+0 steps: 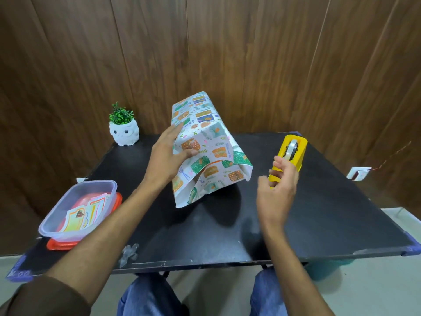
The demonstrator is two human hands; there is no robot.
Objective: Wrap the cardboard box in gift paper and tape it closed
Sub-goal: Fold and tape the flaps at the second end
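**Status at this moment**

1. Work item. The cardboard box itself was hidden. The gift paper [206,142] enclosed it on every face in view. The package sat near the centre of the black table [205,236], slightly toward 12 o'clock, tilted with its far end raised.
2. Left hand. The left hand [168,156] gripped the 9 o'clock edge of the package, with the thumb pressed on the near face and the fingers curled round the side.
3. Right hand. The right hand [278,190] was at 3 o'clock, its fingers curled round the near end of the yellow tape dispenser [291,153]. No drawn strip of tape could be made out.
4. Completed. The paper had been brought round the body of the box.
5. Outstanding. At the 6 o'clock end the paper hung in loose, unfolded flaps, so that end was judged open. No tape was visible on the paper. Whether the long seam and the far end were sealed could not be determined. Folding the flaps and taping them were judged to remain.
6. Other items. A clear plastic container [77,206] of paper slips stood on an orange lid [59,245] at 8 o'clock. An owl planter [124,131] stood at 10 o'clock.
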